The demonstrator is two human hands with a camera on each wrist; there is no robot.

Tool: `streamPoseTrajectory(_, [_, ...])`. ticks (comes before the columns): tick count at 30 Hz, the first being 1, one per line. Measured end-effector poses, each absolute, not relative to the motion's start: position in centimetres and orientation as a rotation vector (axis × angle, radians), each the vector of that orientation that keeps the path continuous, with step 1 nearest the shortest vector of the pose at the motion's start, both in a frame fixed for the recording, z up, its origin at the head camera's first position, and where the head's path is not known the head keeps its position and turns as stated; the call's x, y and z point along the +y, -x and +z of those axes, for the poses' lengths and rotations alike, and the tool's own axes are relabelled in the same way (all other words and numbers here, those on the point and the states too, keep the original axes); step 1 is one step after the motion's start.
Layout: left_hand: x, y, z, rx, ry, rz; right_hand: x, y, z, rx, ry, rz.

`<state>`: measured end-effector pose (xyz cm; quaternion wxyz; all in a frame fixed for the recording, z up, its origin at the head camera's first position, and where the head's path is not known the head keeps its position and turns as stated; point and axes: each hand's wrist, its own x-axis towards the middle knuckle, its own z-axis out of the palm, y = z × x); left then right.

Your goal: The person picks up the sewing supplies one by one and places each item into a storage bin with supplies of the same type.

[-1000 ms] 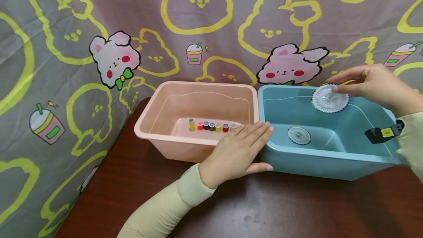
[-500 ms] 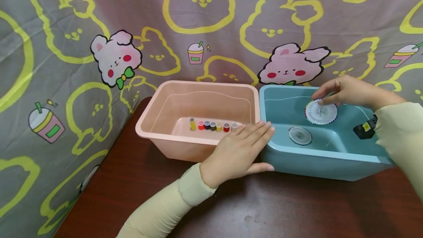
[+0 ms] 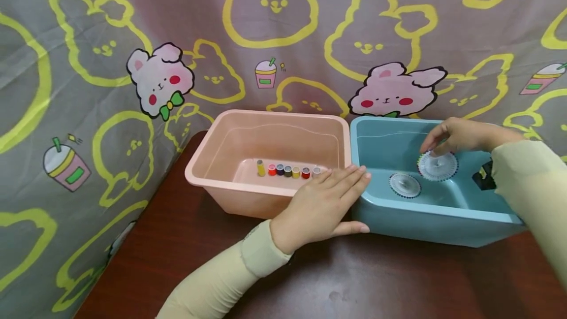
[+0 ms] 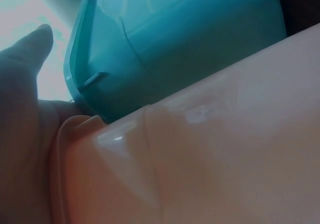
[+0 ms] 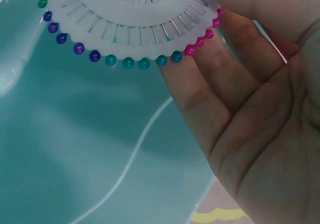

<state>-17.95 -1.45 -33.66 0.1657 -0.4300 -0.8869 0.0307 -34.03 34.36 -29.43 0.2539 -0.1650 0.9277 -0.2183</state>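
My right hand (image 3: 462, 136) pinches a round wheel of pearl-headed pins (image 3: 438, 166) by its edge, inside the blue tub (image 3: 425, 207). In the right wrist view the pin wheel (image 5: 135, 29) shows purple, teal and pink heads around a white disc, with thumb and fingers at its rim. A second pin wheel (image 3: 405, 185) lies on the tub's floor, just left of the held one. My left hand (image 3: 321, 206) rests with straight fingers over the adjoining rims of the pink tub (image 3: 248, 187) and the blue one. In the left wrist view its thumb (image 4: 35, 44) stands apart.
Inside the pink tub stands a row of several small thread spools (image 3: 288, 171) in different colours. Both tubs sit side by side on a dark brown table (image 3: 336, 279). A patterned curtain (image 3: 305, 18) hangs close behind and along the left.
My right hand has carried the pin wheel down and slightly left into the blue tub, closer to the wheel lying there. The left hand stays on the rims.
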Motion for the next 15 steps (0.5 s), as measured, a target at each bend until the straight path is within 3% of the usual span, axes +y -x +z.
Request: streamPoseTrajectory(15, [-1.1, 18.0, -34.0, -2.555, 1.241, 0.12, 35.8, 34.5, -31.8, 2.29, 0.35, -0.509])
